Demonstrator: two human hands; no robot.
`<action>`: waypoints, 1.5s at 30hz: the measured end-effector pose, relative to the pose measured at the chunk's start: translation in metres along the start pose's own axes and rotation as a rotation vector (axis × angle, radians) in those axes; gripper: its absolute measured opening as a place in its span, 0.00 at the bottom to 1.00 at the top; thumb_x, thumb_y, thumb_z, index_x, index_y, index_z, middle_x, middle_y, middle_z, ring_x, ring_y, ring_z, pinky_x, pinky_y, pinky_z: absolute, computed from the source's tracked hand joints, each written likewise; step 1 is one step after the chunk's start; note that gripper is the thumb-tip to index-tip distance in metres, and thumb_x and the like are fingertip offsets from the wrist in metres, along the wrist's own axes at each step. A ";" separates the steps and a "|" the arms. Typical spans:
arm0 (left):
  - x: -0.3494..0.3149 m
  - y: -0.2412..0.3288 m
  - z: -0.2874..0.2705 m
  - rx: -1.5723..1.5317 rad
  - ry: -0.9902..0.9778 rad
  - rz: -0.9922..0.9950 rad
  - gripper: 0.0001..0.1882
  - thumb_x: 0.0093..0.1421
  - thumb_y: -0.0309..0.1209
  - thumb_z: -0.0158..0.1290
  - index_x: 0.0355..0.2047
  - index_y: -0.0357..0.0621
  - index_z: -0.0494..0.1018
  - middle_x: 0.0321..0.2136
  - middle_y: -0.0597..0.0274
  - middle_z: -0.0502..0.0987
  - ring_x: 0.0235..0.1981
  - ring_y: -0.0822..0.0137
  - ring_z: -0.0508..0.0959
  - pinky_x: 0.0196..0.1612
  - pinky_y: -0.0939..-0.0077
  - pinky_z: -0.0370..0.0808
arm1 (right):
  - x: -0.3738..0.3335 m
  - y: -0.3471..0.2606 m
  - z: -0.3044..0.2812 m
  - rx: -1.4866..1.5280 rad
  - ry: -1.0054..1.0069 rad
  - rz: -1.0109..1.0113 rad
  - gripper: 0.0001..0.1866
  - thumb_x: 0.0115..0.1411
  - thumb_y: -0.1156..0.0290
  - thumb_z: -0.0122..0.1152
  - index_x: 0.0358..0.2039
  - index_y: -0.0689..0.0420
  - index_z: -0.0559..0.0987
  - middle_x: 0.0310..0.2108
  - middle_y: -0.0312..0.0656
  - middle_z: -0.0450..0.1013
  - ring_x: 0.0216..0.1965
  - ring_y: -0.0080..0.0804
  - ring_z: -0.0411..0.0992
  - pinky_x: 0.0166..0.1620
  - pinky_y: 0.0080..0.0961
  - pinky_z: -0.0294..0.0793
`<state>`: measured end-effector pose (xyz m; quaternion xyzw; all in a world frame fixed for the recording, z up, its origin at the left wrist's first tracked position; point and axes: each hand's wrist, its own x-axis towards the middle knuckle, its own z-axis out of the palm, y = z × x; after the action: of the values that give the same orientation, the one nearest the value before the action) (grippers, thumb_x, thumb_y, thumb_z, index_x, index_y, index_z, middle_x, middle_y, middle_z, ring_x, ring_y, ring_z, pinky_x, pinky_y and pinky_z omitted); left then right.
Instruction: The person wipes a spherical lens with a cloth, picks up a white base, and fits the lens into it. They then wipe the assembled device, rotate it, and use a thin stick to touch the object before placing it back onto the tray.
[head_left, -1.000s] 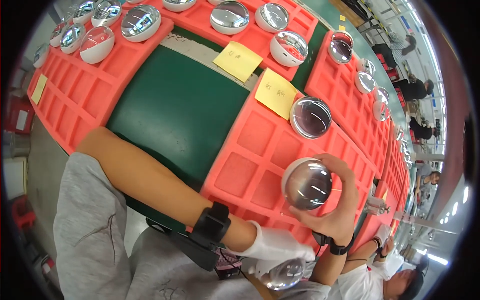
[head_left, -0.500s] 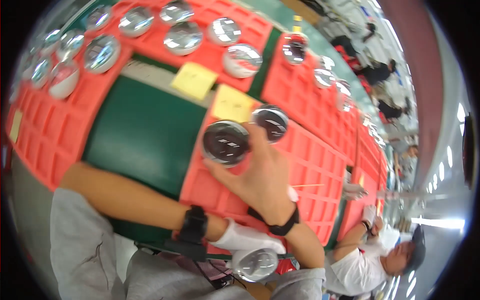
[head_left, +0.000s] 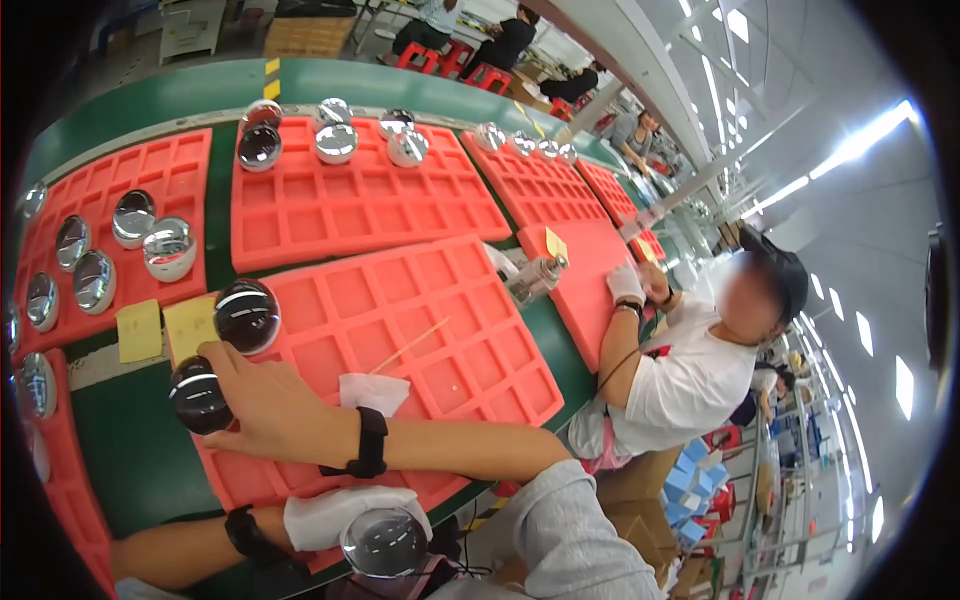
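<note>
My bare right hand (head_left: pixel 265 405) has its thumb and fingers around a glossy dark ball (head_left: pixel 200 395), at the left end of a red grid tray (head_left: pixel 420 300). Just beyond it, a second dark glossy ball (head_left: pixel 246 316) rests at the tray's corner beside a yellow paper note (head_left: pixel 190 325). Low in the picture, my left hand (head_left: pixel 345 510) wears a white glove and holds a clear, shiny ball (head_left: pixel 385 543) close to my body. Its fingers are partly hidden behind that ball. A thin wooden stick (head_left: pixel 412 345) and a white cloth (head_left: pixel 375 392) lie on the tray.
More red trays with mirror-like balls (head_left: pixel 336 143) stand behind and to the left on a green bench (head_left: pixel 120 420). At right a co-worker (head_left: pixel 690 350) in a white shirt works at a neighbouring red tray (head_left: pixel 580 290). A metallic object (head_left: pixel 537 278) stands between the trays.
The view has swung to the right, so the trays appear further left and the co-worker shows more fully. Both hands still hold the same balls.
</note>
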<state>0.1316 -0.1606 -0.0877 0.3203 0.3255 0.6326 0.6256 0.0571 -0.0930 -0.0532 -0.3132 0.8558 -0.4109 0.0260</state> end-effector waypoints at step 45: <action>-0.011 0.031 -0.034 -0.802 0.378 0.228 0.32 0.74 0.54 0.37 0.51 0.33 0.74 0.39 0.50 0.82 0.33 0.58 0.84 0.29 0.67 0.83 | -0.073 0.097 -0.141 0.981 0.054 0.266 0.18 0.62 0.79 0.60 0.52 0.62 0.71 0.43 0.40 0.74 0.41 0.24 0.72 0.42 0.20 0.72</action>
<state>0.0861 -0.1720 -0.0827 -0.0344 0.1258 0.8207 0.5563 0.0236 0.0900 -0.0451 -0.1417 0.5948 -0.7656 0.2000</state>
